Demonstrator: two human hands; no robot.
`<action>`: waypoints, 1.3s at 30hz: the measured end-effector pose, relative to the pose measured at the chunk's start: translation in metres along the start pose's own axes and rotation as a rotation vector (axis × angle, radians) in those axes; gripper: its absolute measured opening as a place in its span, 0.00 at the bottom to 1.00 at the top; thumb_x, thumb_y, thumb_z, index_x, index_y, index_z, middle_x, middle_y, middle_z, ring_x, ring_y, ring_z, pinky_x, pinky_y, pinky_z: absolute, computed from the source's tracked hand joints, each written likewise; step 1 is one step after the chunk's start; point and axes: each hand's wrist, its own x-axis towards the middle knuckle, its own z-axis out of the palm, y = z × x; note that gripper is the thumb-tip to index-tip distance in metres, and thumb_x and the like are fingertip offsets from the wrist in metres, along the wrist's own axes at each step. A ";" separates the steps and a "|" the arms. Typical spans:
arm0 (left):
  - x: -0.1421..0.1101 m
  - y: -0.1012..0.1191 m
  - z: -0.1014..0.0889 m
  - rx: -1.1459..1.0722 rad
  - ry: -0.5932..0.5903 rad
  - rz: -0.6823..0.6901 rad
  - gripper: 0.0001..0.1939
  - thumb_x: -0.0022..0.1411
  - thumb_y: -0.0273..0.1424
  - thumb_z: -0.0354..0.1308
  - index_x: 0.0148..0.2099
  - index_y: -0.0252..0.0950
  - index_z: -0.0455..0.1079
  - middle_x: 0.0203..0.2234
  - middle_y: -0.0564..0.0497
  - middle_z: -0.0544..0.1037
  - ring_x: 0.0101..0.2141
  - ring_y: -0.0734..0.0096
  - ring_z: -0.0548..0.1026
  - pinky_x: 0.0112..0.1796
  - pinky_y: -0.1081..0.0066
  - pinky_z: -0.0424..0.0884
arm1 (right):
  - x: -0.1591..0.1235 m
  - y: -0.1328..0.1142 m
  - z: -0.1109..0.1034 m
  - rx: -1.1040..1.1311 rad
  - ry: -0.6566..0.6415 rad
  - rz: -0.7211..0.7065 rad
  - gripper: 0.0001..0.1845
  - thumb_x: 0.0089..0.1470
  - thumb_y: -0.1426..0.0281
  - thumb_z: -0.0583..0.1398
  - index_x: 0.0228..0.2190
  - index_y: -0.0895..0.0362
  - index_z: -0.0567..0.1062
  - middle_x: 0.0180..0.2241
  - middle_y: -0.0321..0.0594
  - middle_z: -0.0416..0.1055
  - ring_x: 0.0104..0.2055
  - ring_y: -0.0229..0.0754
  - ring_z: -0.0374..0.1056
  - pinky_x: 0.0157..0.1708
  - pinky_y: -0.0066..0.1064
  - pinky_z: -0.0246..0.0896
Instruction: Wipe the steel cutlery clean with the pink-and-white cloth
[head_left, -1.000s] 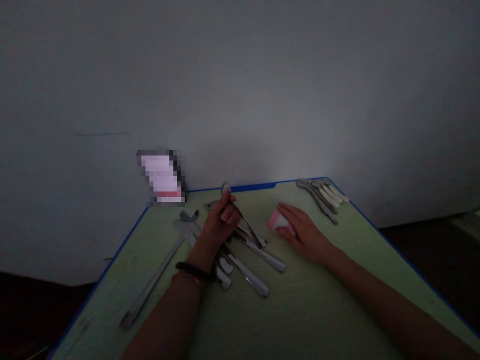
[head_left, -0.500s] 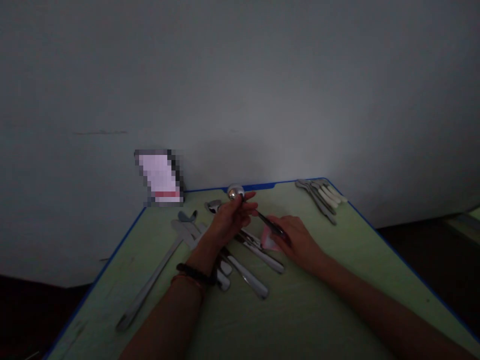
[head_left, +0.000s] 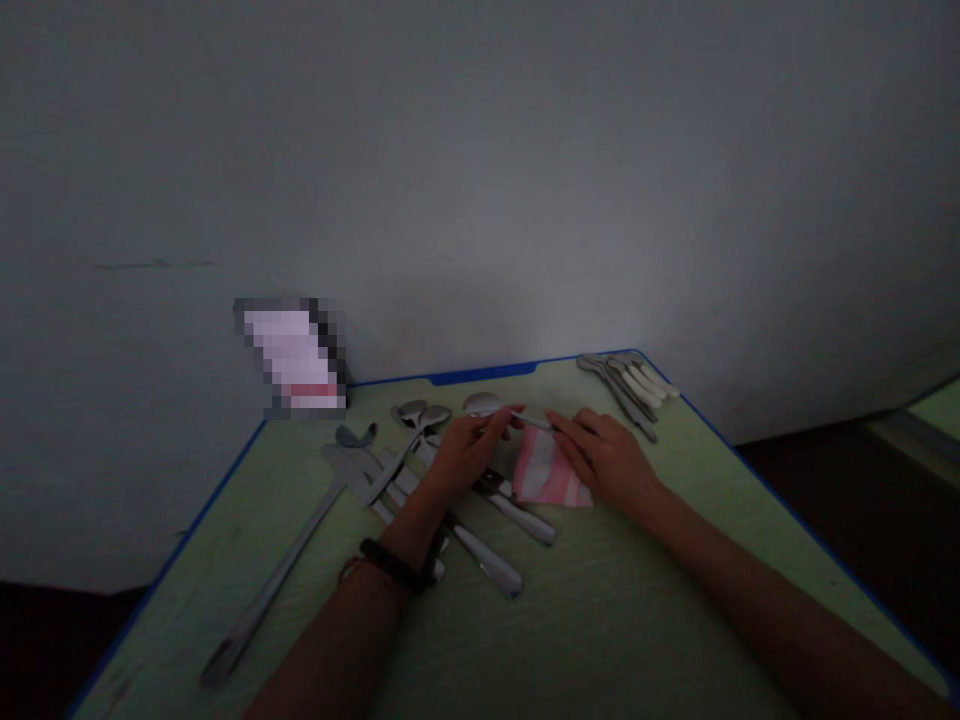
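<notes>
Over a green tabletop (head_left: 600, 620), the spoon (head_left: 481, 404) is best steadied at both ends, neck pinched by the left hand (head_left: 466, 450), handle met by the right hand's (head_left: 619, 465) fingertips, grip unclear, beside striped cloth (head_left: 551, 480).

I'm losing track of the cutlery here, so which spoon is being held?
The spoon whose handle the left hand pinches, bowl pointing left; the other spoons lie on the green table.
</notes>
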 end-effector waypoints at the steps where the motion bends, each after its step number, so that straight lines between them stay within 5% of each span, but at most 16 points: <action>1: 0.000 -0.001 0.001 0.014 -0.003 0.022 0.18 0.63 0.39 0.46 0.36 0.37 0.75 0.38 0.50 0.79 0.29 0.72 0.73 0.31 0.75 0.66 | 0.001 0.003 -0.001 -0.013 0.015 0.043 0.21 0.60 0.64 0.46 0.51 0.55 0.67 0.34 0.45 0.68 0.33 0.42 0.63 0.36 0.34 0.58; 4: -0.002 -0.004 0.004 0.068 -0.038 0.064 0.16 0.62 0.38 0.48 0.45 0.38 0.72 0.36 0.49 0.78 0.35 0.68 0.74 0.36 0.72 0.67 | 0.003 0.021 -0.006 -0.088 0.086 0.221 0.22 0.61 0.65 0.43 0.51 0.57 0.66 0.35 0.47 0.67 0.35 0.44 0.64 0.37 0.35 0.59; 13: -0.001 -0.010 0.007 0.187 -0.101 0.113 0.14 0.62 0.37 0.49 0.38 0.37 0.73 0.33 0.49 0.77 0.36 0.67 0.73 0.36 0.72 0.65 | -0.005 0.081 -0.015 -0.394 0.061 0.559 0.24 0.61 0.65 0.41 0.50 0.60 0.67 0.39 0.53 0.69 0.33 0.46 0.66 0.35 0.37 0.56; 21: -0.001 -0.011 0.009 0.254 -0.125 0.112 0.15 0.63 0.38 0.47 0.40 0.37 0.72 0.35 0.48 0.76 0.37 0.67 0.73 0.38 0.71 0.66 | 0.000 0.081 -0.011 -0.481 -0.023 0.603 0.25 0.60 0.64 0.40 0.44 0.61 0.71 0.35 0.52 0.72 0.34 0.47 0.67 0.35 0.37 0.55; 27: -0.001 -0.011 0.009 0.291 -0.129 0.123 0.15 0.63 0.38 0.46 0.40 0.37 0.71 0.35 0.50 0.76 0.36 0.69 0.73 0.38 0.72 0.66 | -0.001 0.078 -0.012 -0.425 -0.104 0.622 0.23 0.60 0.62 0.42 0.49 0.55 0.68 0.37 0.48 0.72 0.35 0.45 0.68 0.33 0.33 0.57; 39: -0.001 -0.009 0.008 0.312 -0.156 0.116 0.15 0.64 0.38 0.46 0.40 0.37 0.71 0.36 0.50 0.77 0.38 0.69 0.73 0.39 0.72 0.67 | -0.004 0.085 -0.006 -0.369 -0.073 0.540 0.23 0.60 0.65 0.42 0.49 0.60 0.68 0.41 0.50 0.71 0.43 0.48 0.65 0.42 0.36 0.57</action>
